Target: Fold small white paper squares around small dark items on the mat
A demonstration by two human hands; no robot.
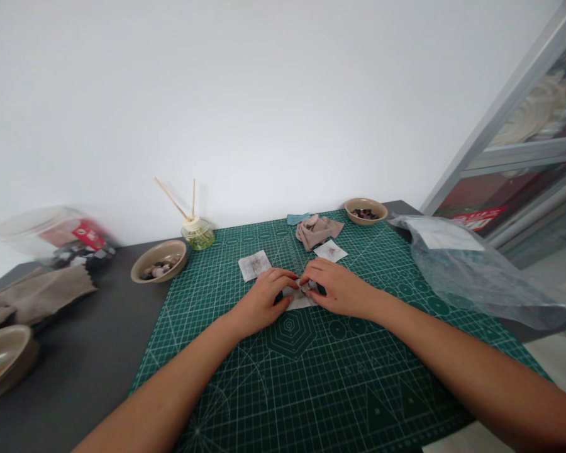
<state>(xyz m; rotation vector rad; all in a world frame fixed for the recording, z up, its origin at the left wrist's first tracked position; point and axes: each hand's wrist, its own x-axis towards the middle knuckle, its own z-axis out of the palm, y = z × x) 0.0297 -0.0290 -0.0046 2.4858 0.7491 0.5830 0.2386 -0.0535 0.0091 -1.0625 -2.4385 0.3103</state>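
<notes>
At the middle of a green cutting mat [306, 377], both hands meet over a small whitish sheet [302, 302] with grey smudges. My left hand [264, 299] curls over the sheet's left side, its fingertips and thumb close to a tiny greyish piece [304, 287]. From the other side, my right hand [340, 288] bends its thumb and fingers in at the same piece. What exactly is pinched is too small and partly covered by fingers. Behind the hands lie a smudged white square [255, 265] on the left and another smudged square [331, 251] on the right.
A crumpled taupe cloth [315, 231] and a blue piece [298, 218] lie at the back. Bowls with small dark pieces stand at left [159, 261] and right [365, 212]. A reed diffuser [198, 234], another bowl [4, 358], cloth [51, 292] and plastic bag [466, 270] surround the mat.
</notes>
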